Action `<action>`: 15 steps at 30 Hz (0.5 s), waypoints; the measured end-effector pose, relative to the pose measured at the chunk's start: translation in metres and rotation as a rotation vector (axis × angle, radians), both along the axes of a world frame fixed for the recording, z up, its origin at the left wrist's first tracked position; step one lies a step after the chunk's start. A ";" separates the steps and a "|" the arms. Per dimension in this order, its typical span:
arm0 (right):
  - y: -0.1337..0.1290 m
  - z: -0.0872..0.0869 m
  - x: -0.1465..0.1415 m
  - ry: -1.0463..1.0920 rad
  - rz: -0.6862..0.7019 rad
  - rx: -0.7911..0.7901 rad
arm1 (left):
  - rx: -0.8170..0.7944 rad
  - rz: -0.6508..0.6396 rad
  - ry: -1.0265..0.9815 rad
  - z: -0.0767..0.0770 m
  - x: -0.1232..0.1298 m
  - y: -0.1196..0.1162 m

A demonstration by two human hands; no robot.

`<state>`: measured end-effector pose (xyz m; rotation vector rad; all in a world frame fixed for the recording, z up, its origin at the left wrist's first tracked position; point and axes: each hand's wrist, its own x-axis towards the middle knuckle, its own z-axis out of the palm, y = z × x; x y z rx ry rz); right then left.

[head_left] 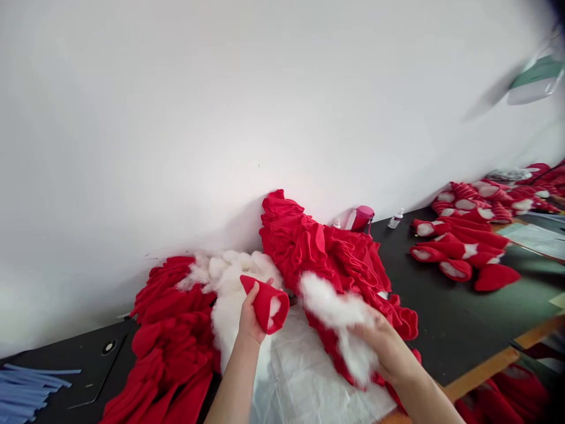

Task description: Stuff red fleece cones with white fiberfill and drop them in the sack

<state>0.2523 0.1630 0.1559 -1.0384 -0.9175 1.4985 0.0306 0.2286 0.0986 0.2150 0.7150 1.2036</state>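
My left hand (pixel 251 315) is closed around a small red fabric cone (pixel 262 300). Its open end faces right and shows white stuffing inside. In my right hand (pixel 384 341) is a loose tuft of white fibre stuffing (pixel 329 303), which spreads out past the fingers and hangs below them. The tuft is apart from the cone. Behind my left hand lies a heap of white stuffing (pixel 233 282). Red fabric pieces are piled to the left (pixel 170 330) and behind my right hand (pixel 318 241). Under both hands is a clear plastic sheet (pixel 304 365).
Several stuffed red cones (pixel 468 247) lie at right on the black table (pixel 445 330), with striped red ones (pixel 481 197) beyond. A small white bottle (pixel 396 219) and a pink container (pixel 362 218) stand by the wall. Blue strips (pixel 30 388) lie at far left.
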 end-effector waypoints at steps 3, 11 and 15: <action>-0.033 -0.024 -0.011 -0.261 -0.003 0.128 | -0.005 0.000 -0.100 0.011 0.010 -0.020; -0.065 -0.058 -0.084 -1.136 -0.105 1.059 | -0.041 -0.073 -0.203 0.016 0.018 -0.074; -0.072 -0.051 -0.094 -1.180 0.074 1.007 | 0.036 -0.079 -0.127 0.019 0.009 -0.099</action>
